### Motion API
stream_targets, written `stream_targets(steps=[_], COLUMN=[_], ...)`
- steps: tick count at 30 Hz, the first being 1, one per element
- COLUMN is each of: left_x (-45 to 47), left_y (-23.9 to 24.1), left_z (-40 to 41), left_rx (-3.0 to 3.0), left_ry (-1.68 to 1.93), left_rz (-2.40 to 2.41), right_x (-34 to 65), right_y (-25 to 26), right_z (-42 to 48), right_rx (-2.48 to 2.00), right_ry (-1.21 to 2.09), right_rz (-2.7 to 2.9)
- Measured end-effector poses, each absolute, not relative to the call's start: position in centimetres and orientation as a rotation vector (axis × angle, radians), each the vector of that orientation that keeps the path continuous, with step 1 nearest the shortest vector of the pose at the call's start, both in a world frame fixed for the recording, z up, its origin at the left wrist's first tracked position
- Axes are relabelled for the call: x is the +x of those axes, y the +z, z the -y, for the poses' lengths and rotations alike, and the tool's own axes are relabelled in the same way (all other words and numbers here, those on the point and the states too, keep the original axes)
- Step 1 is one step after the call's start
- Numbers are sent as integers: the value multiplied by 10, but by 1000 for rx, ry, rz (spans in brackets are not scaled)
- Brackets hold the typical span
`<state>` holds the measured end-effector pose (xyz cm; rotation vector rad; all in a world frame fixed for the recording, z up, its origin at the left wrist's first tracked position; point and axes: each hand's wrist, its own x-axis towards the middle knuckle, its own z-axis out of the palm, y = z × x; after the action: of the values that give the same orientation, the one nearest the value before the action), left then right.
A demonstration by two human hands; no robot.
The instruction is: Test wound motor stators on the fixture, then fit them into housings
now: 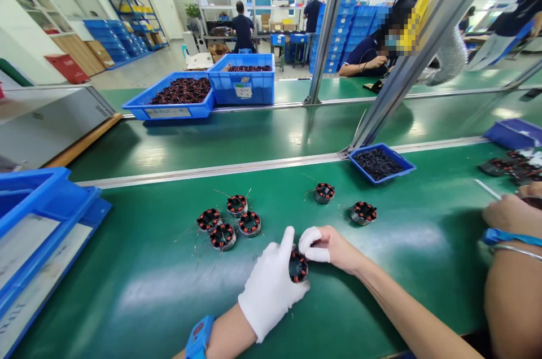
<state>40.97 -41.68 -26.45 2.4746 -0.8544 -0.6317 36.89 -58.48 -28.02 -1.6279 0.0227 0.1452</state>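
Observation:
My left hand (273, 285), in a white glove with a blue wrist strap, is closed around a motor stator (298, 266) wound with copper wire. White cots cover the finger and thumb of my right hand (328, 247), which pinch at the stator's upper right edge; whatever sits between those fingertips is hidden. Left of my hands lies a cluster of several stators (223, 236) with thin wire ends sticking out. Farther off to the right are two more, one stator (324, 193) behind the other stator (363, 213).
A small blue tray (382, 163) of black sleeve-like pieces stands by the metal rail. Blue bins (241, 88) filled with parts sit beyond it. Stacked blue trays (46, 246) occupy the left edge. A co-worker's hand (514, 215) works at right, near more stators.

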Motion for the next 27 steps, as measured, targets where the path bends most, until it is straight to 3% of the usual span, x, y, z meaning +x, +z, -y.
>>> stream_targets(steps=[8,13,17,21,24,27], left_x=[401,399,413,440,458,469], left_y=[-270,-271,-269,-244,-221,-214], left_z=[422,421,451,475,449,407], left_rx=[2573,2610,2472,2378,2579,2836], left_ry=[-494,-501,-483,-132,4,-49], left_rz=[847,847,1046,1304,1275,1156], right_x=[349,352,366,395,419,431], right_y=[-284,-289,-258,-218,-212,-224], right_z=[549,539,586,692,771,816], right_rx=[-2278,-2273,-2179,-2353,-2670,-2752], right_ry=[-551,-445,-346,-791,-488,-96], right_rz=[28,-249,-207,-671,-1250,-1346])
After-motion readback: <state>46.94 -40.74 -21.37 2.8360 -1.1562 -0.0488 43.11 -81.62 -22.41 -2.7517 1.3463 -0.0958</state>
